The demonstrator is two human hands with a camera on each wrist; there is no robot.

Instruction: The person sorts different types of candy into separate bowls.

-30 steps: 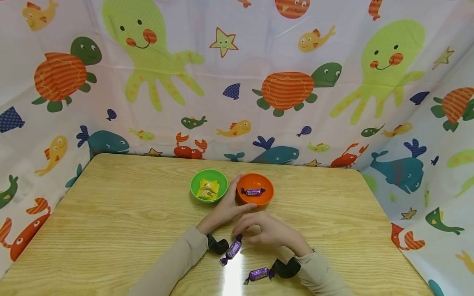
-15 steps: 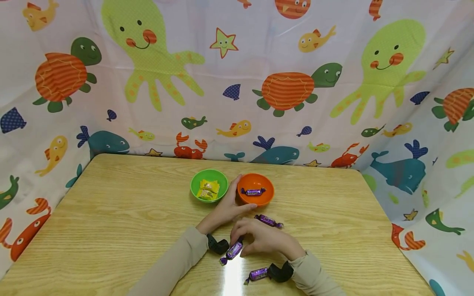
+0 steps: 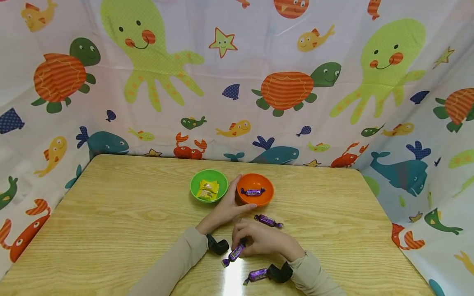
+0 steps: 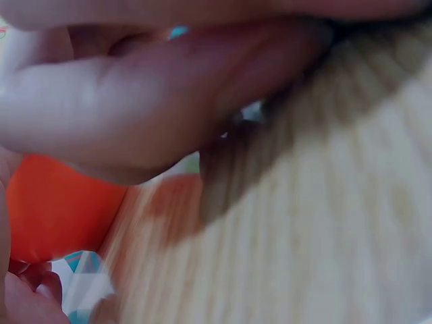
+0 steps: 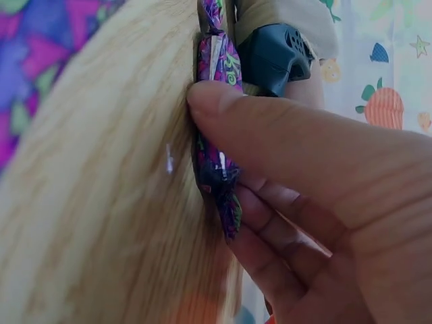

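Right hand (image 3: 261,238) pinched a purple sweet (image 3: 234,255); left hand (image 3: 227,206) held an orange bowl (image 3: 256,181). Light, central pressure seemed best.

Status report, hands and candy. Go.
Right hand pinches candy. Left hand grips orange bowl. Loose candy between right hand and orange bowl, possibly in the way.

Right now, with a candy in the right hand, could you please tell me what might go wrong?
The right wrist camera overlaps the end of the nearest candy in the head view, so moving that arm might sweep it aside. The pinched candy is close to the left wrist camera and could bump it. The right hand might also brush the loose candy on its way towards the orange bowl.
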